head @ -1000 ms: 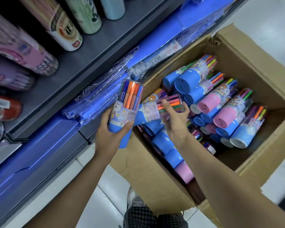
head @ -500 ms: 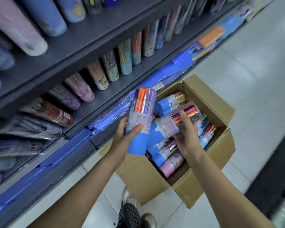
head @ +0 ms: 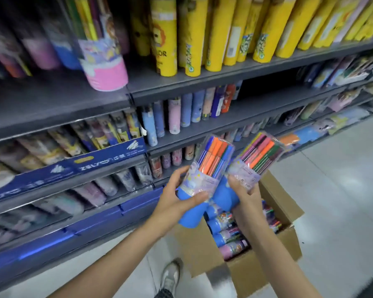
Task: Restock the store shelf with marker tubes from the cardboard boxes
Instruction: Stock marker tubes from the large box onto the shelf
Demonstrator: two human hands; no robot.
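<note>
Down by the person's feet, a grey shoe is standing on the pale tiled floor just beside an open cardboard box, and more marker tubes are lying on their sides inside it, blue and pink ends showing. Above the box, both bare arms are reaching forward. The left hand is gripping a blue-based marker tube, fingers curled behind it and the thumb lying across its printed label, with orange and blue pens showing through the clear top. The right hand is wrapping its fingers round a second marker tube, which is tilting away to the right with pink, orange and green pens inside. The blue bases of the two tubes are touching between the hands. Beyond them, the grey store shelf is running across the whole view in several tiers, holding rows of patterned tubes, somewhat blurred. A blue display tray is sitting on a middle tier at the left. Higher up, a pink-based tube is standing near the shelf edge, and yellow tubes are crowding the top tier to the right.
</note>
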